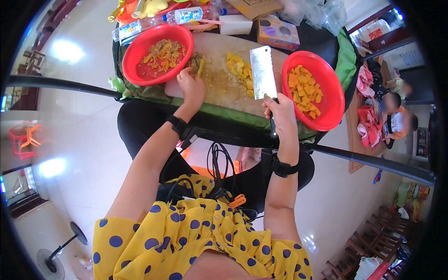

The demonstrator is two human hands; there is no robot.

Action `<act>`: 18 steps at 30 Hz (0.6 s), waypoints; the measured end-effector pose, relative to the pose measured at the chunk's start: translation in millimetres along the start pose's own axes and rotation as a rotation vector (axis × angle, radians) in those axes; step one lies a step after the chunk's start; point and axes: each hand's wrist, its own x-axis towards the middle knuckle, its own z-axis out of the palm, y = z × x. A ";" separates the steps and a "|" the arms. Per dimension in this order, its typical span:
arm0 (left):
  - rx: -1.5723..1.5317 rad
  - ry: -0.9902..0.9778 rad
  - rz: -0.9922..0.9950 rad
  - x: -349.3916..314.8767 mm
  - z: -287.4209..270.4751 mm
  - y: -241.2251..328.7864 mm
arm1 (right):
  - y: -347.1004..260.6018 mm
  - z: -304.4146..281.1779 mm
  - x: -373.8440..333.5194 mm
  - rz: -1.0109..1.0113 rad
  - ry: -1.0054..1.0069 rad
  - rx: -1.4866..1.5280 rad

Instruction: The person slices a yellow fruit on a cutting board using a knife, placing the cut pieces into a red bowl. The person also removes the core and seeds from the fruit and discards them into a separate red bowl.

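In my right hand [282,114] is a cleaver [263,74], its black handle gripped and its broad blade pointing away over the cutting board [219,95]. Beside the blade, at its left, lie cut yellow pumpkin pieces [238,70]. My left hand [192,88] is at the board's left side, fingers curled against the near end of a pumpkin piece with rind [198,63]; the fingertips are partly hidden. Close to that hand stands a red bowl [133,70] of pumpkin scraps. Right of the cleaver, another red bowl [326,65] holds orange pumpkin chunks [304,91].
Plastic bottles [189,15], a patterned tissue box [278,33], cardboard [254,7] and clear plastic bags [322,16] crowd the far side. A black bar [373,161] runs out at the right. Cables [219,161] hang before my lap. People [396,112] are farther right.
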 end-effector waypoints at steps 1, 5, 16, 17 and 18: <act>-0.056 -0.027 0.014 -1.3 0.1 -4.7 | -0.5 2.0 -0.4 0.012 0.003 -0.006; -1.003 -0.441 -0.445 -7.2 1.6 8.2 | 3.4 5.6 2.3 0.019 -0.001 -0.055; -0.679 -0.617 -0.481 10.6 23.4 25.7 | 4.1 2.6 0.1 -0.022 0.037 -0.290; -0.673 -0.564 -0.515 11.9 12.0 36.6 | 4.2 1.7 -1.5 -0.035 0.011 -0.351; -0.623 -0.564 -0.470 15.3 4.5 35.3 | 5.3 0.6 -2.7 -0.048 -0.017 -0.412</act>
